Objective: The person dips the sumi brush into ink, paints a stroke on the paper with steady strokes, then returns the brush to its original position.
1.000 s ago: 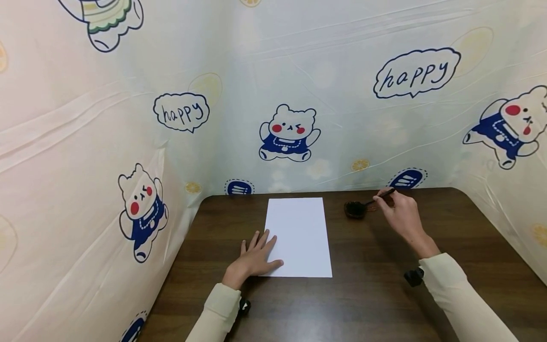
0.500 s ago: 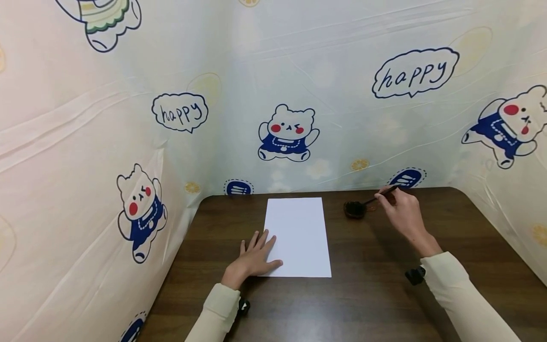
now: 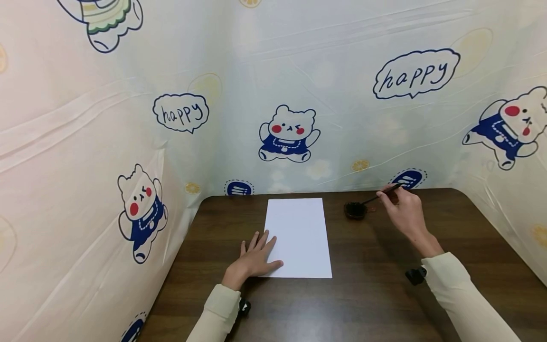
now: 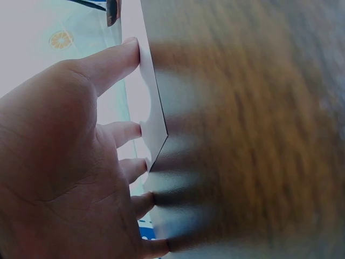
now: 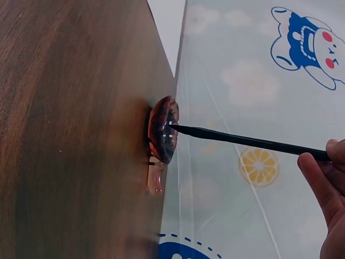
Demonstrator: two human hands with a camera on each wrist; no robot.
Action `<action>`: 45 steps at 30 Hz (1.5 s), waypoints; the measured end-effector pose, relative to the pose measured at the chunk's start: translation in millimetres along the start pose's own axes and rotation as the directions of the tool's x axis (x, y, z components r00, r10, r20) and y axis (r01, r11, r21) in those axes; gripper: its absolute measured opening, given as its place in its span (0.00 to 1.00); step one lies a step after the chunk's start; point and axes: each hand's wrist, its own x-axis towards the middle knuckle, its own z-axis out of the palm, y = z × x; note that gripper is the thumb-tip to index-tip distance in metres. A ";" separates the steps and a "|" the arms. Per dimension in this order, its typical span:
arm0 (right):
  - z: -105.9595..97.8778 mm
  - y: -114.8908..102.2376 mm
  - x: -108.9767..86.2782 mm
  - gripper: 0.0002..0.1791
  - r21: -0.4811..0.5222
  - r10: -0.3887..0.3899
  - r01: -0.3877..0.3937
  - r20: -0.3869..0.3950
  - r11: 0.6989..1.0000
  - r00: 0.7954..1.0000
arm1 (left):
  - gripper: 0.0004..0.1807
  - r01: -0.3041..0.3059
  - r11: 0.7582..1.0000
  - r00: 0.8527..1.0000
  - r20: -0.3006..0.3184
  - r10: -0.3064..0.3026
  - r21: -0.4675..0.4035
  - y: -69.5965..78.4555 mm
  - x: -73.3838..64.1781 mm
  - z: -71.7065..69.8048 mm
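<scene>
- Head view: the left hand is lying with fingers spread over the white paper's near-left part, thumb, index and middle finger touching it, the other two resting on the tabletop.
- The paper is lying near the tabletop's far edge, left of that edge's middle.
- Well apart from the left, the right hand is pinching a black brush, tilted.
- Its tip is meeting a small dark dish; contact is hard to tell.
- That dish is sitting near the far edge, between paper and far-right corner.
</scene>
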 end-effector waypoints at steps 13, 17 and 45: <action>9.4 6.4 -4.7 0.07 0.014 0.053 -0.053 0.018 0.998 0.998 | 0.47 -0.011 1.000 1.000 -0.006 0.011 0.015 0.7 -2.0 -0.1; 11.5 8.8 -7.1 0.07 0.009 0.062 -0.063 0.024 0.998 0.998 | 0.47 -0.010 1.000 1.000 -0.008 0.010 0.020 0.5 -1.9 0.1; 4.6 7.6 -10.2 0.07 0.025 0.117 -0.116 -0.017 0.993 0.993 | 0.47 0.015 1.000 1.000 0.011 -0.015 -0.003 1.8 -0.4 0.0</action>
